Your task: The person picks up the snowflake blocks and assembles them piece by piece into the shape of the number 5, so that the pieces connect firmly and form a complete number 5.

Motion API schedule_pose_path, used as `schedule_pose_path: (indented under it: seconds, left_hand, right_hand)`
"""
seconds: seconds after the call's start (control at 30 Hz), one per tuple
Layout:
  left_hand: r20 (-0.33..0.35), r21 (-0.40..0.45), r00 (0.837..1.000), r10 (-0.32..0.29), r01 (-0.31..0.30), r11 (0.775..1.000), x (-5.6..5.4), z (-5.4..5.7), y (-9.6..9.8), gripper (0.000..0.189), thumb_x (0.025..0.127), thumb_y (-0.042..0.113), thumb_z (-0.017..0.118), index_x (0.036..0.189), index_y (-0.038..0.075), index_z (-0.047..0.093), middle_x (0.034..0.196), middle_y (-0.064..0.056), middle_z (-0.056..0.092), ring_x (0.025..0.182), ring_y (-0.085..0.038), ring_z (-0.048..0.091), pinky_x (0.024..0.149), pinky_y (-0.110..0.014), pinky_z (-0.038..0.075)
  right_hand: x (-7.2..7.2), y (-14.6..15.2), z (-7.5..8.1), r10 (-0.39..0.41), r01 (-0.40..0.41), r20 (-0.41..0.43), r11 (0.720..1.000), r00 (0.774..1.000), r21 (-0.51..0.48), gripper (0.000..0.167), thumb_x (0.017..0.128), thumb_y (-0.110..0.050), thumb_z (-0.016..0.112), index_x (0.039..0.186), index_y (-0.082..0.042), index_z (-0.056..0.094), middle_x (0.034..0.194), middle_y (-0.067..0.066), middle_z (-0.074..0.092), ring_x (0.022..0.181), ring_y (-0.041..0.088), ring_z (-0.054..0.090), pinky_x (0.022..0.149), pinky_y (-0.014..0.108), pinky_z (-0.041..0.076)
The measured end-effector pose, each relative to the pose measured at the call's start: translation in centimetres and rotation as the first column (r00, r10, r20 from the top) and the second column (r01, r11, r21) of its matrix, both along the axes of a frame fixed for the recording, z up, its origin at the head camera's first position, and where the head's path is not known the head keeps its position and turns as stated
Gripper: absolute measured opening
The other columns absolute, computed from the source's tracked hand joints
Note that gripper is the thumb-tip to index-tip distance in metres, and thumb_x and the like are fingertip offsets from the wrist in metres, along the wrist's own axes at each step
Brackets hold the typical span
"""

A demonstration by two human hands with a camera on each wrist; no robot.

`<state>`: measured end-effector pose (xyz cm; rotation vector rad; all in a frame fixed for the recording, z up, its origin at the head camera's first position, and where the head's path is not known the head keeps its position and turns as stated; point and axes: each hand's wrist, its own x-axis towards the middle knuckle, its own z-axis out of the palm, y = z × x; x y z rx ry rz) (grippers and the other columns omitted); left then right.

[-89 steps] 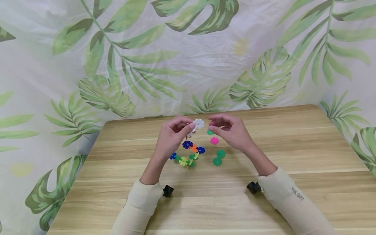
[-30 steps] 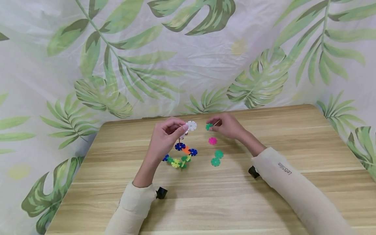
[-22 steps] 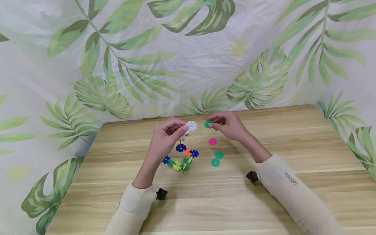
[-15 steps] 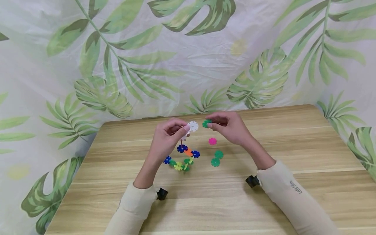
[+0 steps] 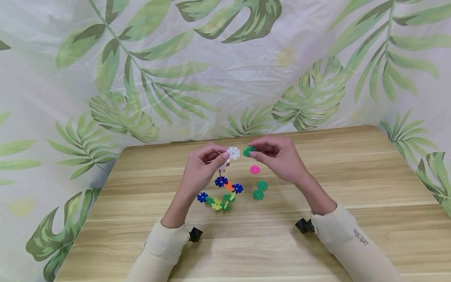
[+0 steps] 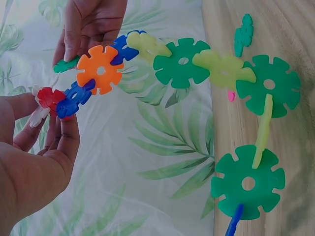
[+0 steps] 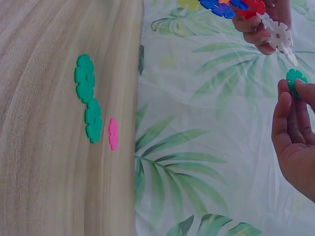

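Note:
My left hand (image 5: 202, 166) pinches the white end of a chain of interlocking plastic discs, notched like snowflakes. A white disc (image 5: 233, 152) stands upright beyond the thumb; a red disc (image 6: 50, 98) sits by the fingers in the left wrist view. From there the chain hangs down through blue, an orange disc (image 6: 100, 70), yellow and green pieces, ending in a blue one. Between thumb and fingers my right hand (image 5: 282, 158) pinches a single green disc (image 5: 249, 151), its edge facing the white disc with a small gap between them.
On the wooden table (image 5: 267, 243) lie a pink disc (image 5: 255, 169) and two green discs (image 5: 260, 190) side by side, right of the hanging chain. A leaf-patterned cloth (image 5: 225, 70) rises behind the table's far edge. A black wrist camera (image 5: 304, 226) juts inward from the right sleeve.
My right hand has picked up the green disc from near the far edge and brought it left toward the white disc. The left hand and chain have shifted slightly right and down since one second ago.

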<state>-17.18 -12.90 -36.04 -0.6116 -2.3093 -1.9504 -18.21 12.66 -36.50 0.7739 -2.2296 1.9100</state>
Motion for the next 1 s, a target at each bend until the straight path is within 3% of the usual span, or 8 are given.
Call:
schedule_pose_path:
  seconds: [0.2, 0.53, 0.67, 1.0]
  left_hand:
    - [0.007, 0.001, 1.000, -0.004, 0.004, 1.000, 0.13, 0.00, 0.12, 0.013, 0.104, 0.007, 0.070, 0.111, -0.002, 0.076, 0.086, 0.002, 0.074, 0.070, -0.012, 0.068, 0.063, -0.022, 0.057]
    - [0.001, 0.006, 0.999, -0.037, 0.037, 0.999, 0.19, -0.11, 0.43, 0.014, 0.104, 0.005, 0.069, 0.112, -0.004, 0.075, 0.095, -0.025, 0.073, 0.071, -0.016, 0.070, 0.064, -0.024, 0.059]
    - [0.002, 0.005, 0.999, -0.034, 0.034, 0.999, 0.16, -0.12, 0.45, 0.014, 0.104, 0.005, 0.069, 0.112, -0.004, 0.075, 0.098, -0.025, 0.073, 0.072, -0.019, 0.070, 0.063, -0.023, 0.058]
    - [-0.017, 0.006, 0.999, -0.042, 0.042, 0.999, 0.21, -0.13, 0.68, 0.013, 0.104, 0.005, 0.068, 0.111, -0.004, 0.075, 0.100, -0.018, 0.072, 0.075, -0.012, 0.073, 0.063, -0.021, 0.058]
  right_hand:
    - [0.43, -0.06, 0.07, -0.020, 0.020, -0.024, 1.000, 1.000, -0.010, 0.019, 0.095, 0.003, 0.077, 0.114, 0.001, 0.079, 0.106, 0.018, 0.078, 0.080, 0.008, 0.073, 0.070, 0.020, 0.059]
    - [0.69, -0.24, -0.29, -0.013, 0.011, -0.050, 0.999, 0.999, -0.030, 0.018, 0.094, 0.007, 0.077, 0.111, 0.004, 0.079, 0.104, 0.017, 0.076, 0.084, 0.010, 0.074, 0.073, 0.020, 0.062]
    - [0.62, -0.31, -0.47, -0.013, 0.010, -0.090, 1.000, 0.996, -0.030, 0.018, 0.092, 0.010, 0.077, 0.109, 0.004, 0.080, 0.102, 0.018, 0.076, 0.083, 0.015, 0.075, 0.073, 0.020, 0.062]
    - [0.30, -0.34, -0.84, -0.003, -0.014, -0.216, 0.997, 0.976, -0.080, 0.019, 0.088, 0.018, 0.076, 0.102, 0.005, 0.080, 0.096, 0.020, 0.076, 0.087, 0.006, 0.074, 0.081, 0.022, 0.065]
